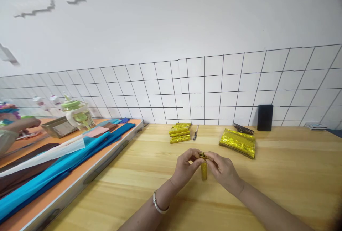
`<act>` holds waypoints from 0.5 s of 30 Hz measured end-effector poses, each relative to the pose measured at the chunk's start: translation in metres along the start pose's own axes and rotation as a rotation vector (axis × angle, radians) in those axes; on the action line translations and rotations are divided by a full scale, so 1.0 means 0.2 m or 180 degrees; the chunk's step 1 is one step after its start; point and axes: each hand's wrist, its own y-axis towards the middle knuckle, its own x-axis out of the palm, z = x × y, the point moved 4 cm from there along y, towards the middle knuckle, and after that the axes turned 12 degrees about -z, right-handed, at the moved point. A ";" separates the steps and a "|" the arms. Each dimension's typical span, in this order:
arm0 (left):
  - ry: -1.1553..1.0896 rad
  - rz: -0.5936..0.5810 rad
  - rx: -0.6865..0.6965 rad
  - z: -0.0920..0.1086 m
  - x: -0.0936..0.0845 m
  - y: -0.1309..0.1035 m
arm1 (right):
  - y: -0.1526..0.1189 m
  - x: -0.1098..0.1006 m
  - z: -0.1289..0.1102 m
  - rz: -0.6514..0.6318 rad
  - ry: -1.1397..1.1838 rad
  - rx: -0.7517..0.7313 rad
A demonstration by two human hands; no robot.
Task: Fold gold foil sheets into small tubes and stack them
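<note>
A narrow gold foil tube (204, 171) hangs upright above the wooden table (128, 184), pinched at its top end by both hands. My left hand (188, 167) grips the left side of the rim between thumb and fingers. On the opposite side, my right hand (224, 172) is closed on the same rim. The tube's top looks open and slightly crumpled. Beyond the hands lies a small pile of gold foil rolls (180, 133), with a pen (196, 132) beside it. A stack of flat gold foil sheets (237, 143) rests farther right.
A stapler-like black object (243, 128) lies behind the foil stack, and a black tablet-shaped item (265, 117) leans on the tiled wall. At left, an orange-topped table (77, 168) carries folded blue cloth (72, 158), a cardboard box (60, 127) and a green-lidded jug (80, 115). Another person's arm (20, 126) reaches in there.
</note>
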 end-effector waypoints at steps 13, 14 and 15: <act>0.0230 -0.0059 -0.0007 0.00 0.02 0.00 | 0.00 -0.01 0.00 -0.0001 0.0097 0.0183; 0.0250 -0.0043 -0.0017 0.00 0.02 0.00 | 0.01 -0.01 0.00 -0.0014 0.0097 0.0190; 0.0268 -0.0023 -0.0024 0.00 0.02 0.00 | 0.01 -0.01 -0.01 -0.0033 0.0101 0.0194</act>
